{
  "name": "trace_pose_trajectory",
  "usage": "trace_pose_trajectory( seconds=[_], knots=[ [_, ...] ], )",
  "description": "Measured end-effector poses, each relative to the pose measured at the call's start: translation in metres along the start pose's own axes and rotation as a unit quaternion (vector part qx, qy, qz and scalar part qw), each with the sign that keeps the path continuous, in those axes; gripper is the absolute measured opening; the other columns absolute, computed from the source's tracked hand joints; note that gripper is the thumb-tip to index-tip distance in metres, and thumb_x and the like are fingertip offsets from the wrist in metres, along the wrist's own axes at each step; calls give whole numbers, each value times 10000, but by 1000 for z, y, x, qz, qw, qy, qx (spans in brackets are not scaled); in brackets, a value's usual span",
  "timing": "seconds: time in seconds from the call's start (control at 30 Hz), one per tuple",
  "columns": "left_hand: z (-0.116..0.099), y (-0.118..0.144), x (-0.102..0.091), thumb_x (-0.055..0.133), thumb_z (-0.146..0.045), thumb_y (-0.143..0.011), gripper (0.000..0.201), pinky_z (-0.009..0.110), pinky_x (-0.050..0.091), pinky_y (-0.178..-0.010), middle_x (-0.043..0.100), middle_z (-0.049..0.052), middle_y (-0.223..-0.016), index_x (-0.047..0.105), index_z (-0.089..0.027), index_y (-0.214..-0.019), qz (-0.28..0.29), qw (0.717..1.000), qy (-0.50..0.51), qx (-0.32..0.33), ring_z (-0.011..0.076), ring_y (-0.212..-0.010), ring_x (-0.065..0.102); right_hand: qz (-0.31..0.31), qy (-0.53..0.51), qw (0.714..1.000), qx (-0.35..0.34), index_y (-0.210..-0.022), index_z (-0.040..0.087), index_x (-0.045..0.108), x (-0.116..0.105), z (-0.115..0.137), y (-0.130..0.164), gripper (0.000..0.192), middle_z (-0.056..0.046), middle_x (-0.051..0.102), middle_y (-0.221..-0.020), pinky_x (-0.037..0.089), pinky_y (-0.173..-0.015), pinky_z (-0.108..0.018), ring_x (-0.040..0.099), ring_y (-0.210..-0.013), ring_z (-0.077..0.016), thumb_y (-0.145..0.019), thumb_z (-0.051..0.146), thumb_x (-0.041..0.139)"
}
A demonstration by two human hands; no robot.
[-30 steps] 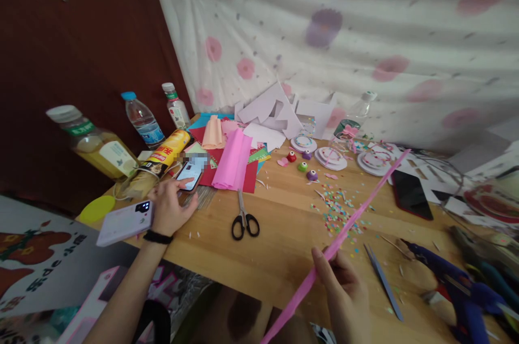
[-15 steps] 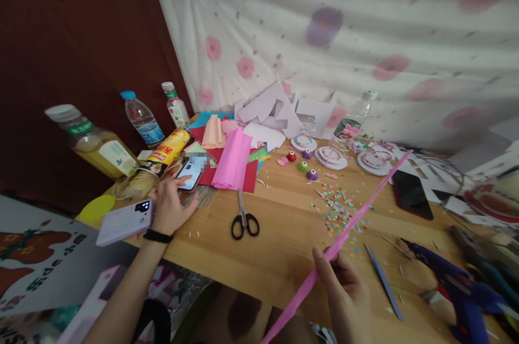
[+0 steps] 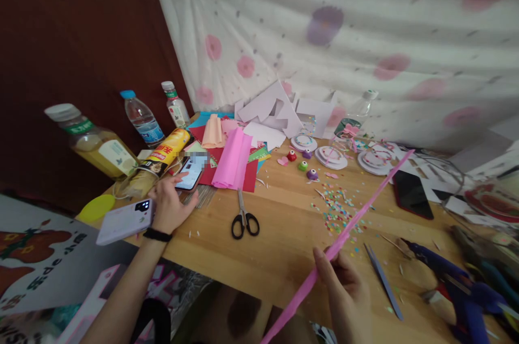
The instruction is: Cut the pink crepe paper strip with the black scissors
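Observation:
My left hand (image 3: 168,204) lies at the lit smartphone (image 3: 190,172), its index finger on or just over the screen and its thumb spread apart. Between the thumb and fingers of my right hand (image 3: 338,279) is a long, narrow pink crepe paper strip (image 3: 357,217), slanting from the bottom edge up toward the right. A folded pink crepe paper sheet (image 3: 232,160) rests on red paper behind the phone. Black-handled scissors (image 3: 245,222) lie between my hands. Grey tweezers (image 3: 383,282) are just right of my right hand.
Bottles (image 3: 141,119) and a yellow can (image 3: 170,149) stand at the left, near a lilac phone (image 3: 125,222). Confetti (image 3: 339,211) is scattered mid-table before decorated white discs (image 3: 330,157). A dark phone (image 3: 412,195) and blue glue gun (image 3: 458,284) lie at the right.
My left index finger has shifted slightly up on the phone's screen. My right hand and the pink strip have hardly moved.

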State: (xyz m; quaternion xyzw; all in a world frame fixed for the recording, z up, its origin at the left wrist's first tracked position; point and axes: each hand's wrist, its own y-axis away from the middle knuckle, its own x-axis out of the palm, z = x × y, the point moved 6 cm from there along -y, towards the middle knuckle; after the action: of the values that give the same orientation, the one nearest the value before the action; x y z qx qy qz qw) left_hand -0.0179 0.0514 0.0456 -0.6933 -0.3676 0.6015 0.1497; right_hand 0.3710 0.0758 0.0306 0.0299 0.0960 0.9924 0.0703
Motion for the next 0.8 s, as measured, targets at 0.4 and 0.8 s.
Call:
trace_pose_trajectory(
  seconds=[0.4,0.8],
  knots=[
    [-4,-6,12,630,-383,-780,434,500,367,-878,658,171,-1121,444,-179,-1115,36,999,-13,15,375,-1073,569,-14,18,1000,-9,-551,165,625,-4,2,-1,501,20,516,-528,377,-473,-222,447,-538,-129,-549,621,832],
    [13,-7,5,648,-376,-773,480,523,325,-950,633,179,-1226,449,-172,-1159,7,997,25,-75,382,-1165,507,-23,12,1000,10,-552,164,643,-2,5,-1,504,10,547,-533,393,-478,-227,466,-541,-135,-507,624,844]
  ],
)
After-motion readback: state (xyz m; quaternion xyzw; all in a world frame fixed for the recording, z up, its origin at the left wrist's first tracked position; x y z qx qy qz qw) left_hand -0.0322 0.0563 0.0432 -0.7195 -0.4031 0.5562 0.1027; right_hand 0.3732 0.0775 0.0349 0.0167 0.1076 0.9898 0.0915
